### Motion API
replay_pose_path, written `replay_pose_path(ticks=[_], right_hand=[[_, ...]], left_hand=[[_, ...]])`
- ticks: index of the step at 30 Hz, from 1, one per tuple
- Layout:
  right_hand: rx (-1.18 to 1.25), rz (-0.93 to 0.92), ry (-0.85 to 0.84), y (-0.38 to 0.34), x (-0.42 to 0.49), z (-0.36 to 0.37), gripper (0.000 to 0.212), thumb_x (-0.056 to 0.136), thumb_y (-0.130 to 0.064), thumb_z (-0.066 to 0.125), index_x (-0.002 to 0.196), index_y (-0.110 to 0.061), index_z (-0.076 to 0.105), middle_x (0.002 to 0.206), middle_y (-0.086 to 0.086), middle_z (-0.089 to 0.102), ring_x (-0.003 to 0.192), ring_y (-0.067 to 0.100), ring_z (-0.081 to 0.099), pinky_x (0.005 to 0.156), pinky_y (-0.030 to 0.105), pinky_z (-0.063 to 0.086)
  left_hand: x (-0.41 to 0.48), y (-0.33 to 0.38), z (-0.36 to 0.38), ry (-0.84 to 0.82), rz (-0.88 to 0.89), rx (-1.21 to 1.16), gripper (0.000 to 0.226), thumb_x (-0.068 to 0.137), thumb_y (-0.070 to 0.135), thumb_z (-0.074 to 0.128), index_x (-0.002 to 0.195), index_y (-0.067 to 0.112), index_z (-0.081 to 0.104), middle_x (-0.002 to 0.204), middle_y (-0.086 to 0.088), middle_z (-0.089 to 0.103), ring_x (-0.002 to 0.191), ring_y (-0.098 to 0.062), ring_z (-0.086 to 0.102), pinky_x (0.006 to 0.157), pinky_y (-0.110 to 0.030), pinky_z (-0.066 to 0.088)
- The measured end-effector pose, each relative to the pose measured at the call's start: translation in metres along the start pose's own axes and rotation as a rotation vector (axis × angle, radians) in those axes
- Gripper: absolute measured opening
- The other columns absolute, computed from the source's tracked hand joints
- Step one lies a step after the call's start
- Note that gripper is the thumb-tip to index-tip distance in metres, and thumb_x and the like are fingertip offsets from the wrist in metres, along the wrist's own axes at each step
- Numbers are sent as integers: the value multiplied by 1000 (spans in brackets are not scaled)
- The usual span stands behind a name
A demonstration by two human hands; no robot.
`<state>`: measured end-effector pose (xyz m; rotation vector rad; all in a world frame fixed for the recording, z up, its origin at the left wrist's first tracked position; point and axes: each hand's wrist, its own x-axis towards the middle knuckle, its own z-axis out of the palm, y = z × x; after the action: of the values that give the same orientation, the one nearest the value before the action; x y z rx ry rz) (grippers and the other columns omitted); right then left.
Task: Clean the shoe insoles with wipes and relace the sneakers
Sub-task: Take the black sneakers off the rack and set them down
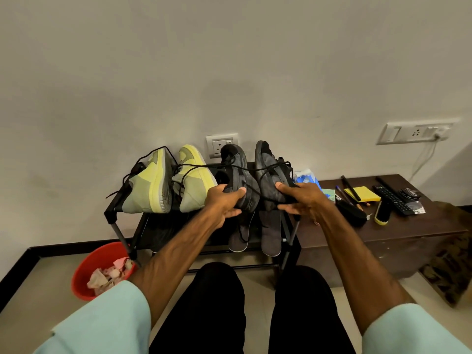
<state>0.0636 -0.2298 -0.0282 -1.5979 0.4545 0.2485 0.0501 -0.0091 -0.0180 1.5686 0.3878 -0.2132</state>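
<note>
Black and toe-up against the wall, two sneakers stand at twelve o'clock on the rack (110, 213). The left hand (224, 200) grips the left sneaker (237, 169); the right hand (304, 200) grips the right sneaker (268, 169). Dark insoles (270, 233) lie just below them, at six o'clock.

Sneakers (150, 185) sit atop the rack (112, 213), insoles (270, 233) below them, bucket (86, 272) to its left.
</note>
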Motion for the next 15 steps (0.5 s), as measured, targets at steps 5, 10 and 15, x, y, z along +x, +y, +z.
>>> replay_pose_path(ticks=[5,10,15], right_hand=[[-313,-244,231,-5,-20,-4,46,74,-42,89,94,-4,74,66,5,72,49,13,65,49,28,53],[-552,-416,457,-14,-41,-4,38,71,-57,86,73,-21,74,63,-2,73,64,13,72,70,37,62],[-543,-571,625,-32,-78,1,52,73,-54,86,105,-14,78,99,8,77,95,27,72,79,37,57]], left_hand=[[-8,-2,-1,74,177,171,22,83,25,83,93,21,64,91,0,67,95,-26,70,79,-45,63],[-28,6,-1,165,398,408,20,81,37,83,79,30,65,83,5,71,83,-21,70,78,-44,61],[-52,35,-3,250,568,518,27,80,43,82,94,23,73,88,5,70,90,-20,66,82,-39,56]])
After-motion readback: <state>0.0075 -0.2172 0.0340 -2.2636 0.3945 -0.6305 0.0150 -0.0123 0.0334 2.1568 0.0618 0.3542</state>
